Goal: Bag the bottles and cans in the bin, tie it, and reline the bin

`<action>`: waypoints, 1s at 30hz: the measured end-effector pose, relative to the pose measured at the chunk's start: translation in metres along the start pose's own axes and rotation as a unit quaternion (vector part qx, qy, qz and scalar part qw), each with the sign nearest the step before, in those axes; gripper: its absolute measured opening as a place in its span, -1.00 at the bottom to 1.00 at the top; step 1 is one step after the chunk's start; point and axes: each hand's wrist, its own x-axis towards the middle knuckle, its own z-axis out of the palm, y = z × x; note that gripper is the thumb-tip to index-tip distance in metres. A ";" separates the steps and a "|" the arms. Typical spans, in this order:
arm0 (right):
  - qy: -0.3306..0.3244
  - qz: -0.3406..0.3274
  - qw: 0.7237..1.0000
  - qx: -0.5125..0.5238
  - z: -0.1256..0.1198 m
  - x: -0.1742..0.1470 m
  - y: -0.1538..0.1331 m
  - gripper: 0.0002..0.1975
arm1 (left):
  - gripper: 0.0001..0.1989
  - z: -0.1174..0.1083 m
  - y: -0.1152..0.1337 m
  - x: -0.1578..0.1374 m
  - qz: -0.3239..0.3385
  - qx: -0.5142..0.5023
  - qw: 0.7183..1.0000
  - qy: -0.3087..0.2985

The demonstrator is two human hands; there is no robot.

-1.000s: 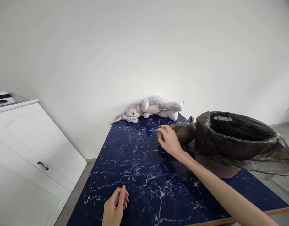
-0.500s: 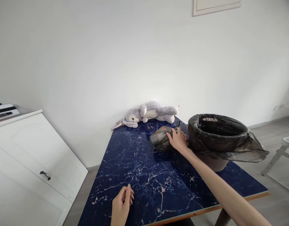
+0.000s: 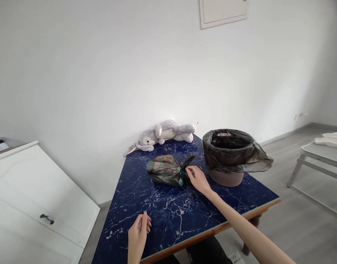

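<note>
A tied black plastic garbage bag (image 3: 165, 170), filled and slightly see-through, lies on its side on the blue marbled table (image 3: 154, 220). Its knotted end points to the right. At that knot is my right hand (image 3: 198, 179), fingers bent in a pinch on the plastic; the exact contact is partly hidden. My left hand (image 3: 139, 231) rests near the table's front left, loosely curled with nothing in it. Right of the bag stands a pinkish trash bin (image 3: 226, 178) with a black liner (image 3: 234, 157) folded over its rim and hanging out to the right.
A grey plush rabbit (image 3: 163, 135) lies along the back edge against the white wall. To the left is a white cabinet (image 3: 39, 190) with a dark handle. On the right, a light folding table (image 3: 322, 157) with white cloth stands on the grey floor.
The tied bag has come down to rest on the table, its knot toward the right. My right hand has moved from its top to the knot. The view has shifted to the right.
</note>
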 end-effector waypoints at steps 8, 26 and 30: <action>0.015 0.068 0.996 0.057 -0.012 -0.021 0.045 -0.70 | -0.34 0.003 0.013 -0.003 0.008 0.006 1.000 0.000; -0.054 0.066 0.992 0.094 -0.005 -0.026 0.042 -0.63 | -0.34 0.006 0.011 -0.002 0.030 0.006 1.000 -0.006; -0.051 0.066 0.993 0.089 -0.005 -0.025 0.039 -0.64 | -0.37 0.004 0.009 -0.003 0.037 0.025 0.999 0.013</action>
